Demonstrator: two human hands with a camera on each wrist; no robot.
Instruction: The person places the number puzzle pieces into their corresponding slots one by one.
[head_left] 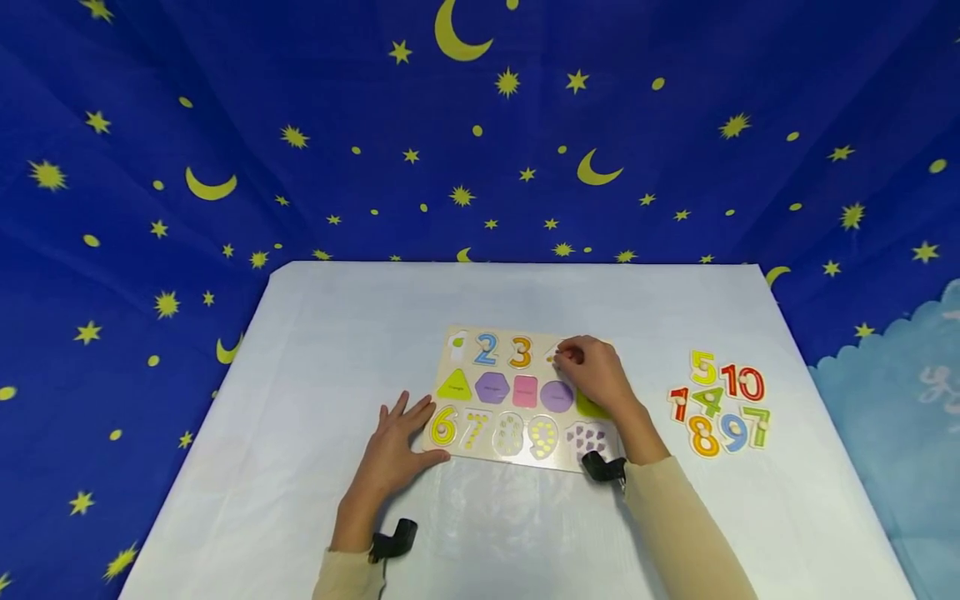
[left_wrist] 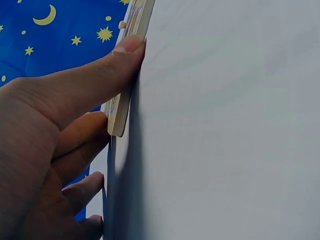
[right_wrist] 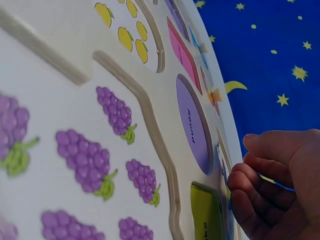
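Right hand (head_left: 596, 377) hides the puzzle board's (head_left: 459, 454) slot; perhaps gripping a piece.

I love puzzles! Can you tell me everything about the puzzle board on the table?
The board is a flat, pale wooden rectangle lying on the white table. Its top row holds a blue 2 and orange 3, the middle row coloured shapes, the bottom row a yellow 6 and empty slots printed with fruit, such as purple grapes. The left hand presses its left edge with straight fingers; the right hand rests curled over its upper right part.
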